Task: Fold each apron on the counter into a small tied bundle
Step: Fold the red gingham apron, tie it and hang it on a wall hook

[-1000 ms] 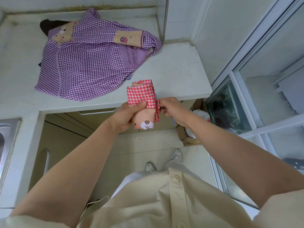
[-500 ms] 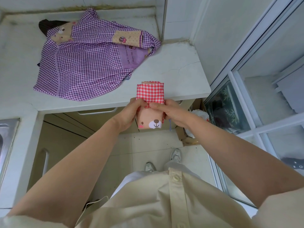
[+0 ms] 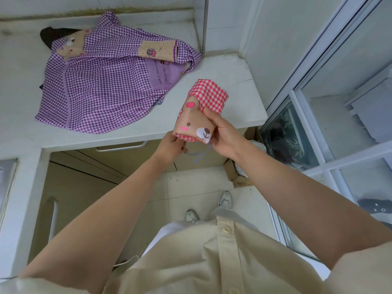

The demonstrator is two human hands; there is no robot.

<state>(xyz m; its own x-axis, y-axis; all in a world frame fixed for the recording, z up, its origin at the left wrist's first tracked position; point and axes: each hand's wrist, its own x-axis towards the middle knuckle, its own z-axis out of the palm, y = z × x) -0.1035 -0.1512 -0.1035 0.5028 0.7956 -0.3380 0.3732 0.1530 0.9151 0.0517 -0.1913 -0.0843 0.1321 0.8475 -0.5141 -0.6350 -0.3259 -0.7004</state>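
A red-checked apron (image 3: 206, 96) is rolled into a small bundle with a tan bear-face patch (image 3: 192, 125) facing me. My right hand (image 3: 224, 132) grips its right side, thumb on the patch, holding it in the air over the counter's front edge. My left hand (image 3: 170, 146) is at the bundle's lower left corner and pinches a thin pale-purple tie string (image 3: 198, 154) that loops beneath it. A purple-checked apron (image 3: 101, 88) lies spread out and unfolded on the white counter (image 3: 237, 85), to the left of the bundle.
Under the counter are beige cabinet doors with a metal handle (image 3: 121, 147). A steel sink edge (image 3: 7, 177) shows at far left. A glass-panelled door (image 3: 318, 132) stands to the right, and a cardboard box (image 3: 232, 171) sits on the tiled floor.
The bundle has turned and tilted, its bear face now angled left. My right hand took over the hold on the bundle; my left hand dropped to its lower corner and took the string.
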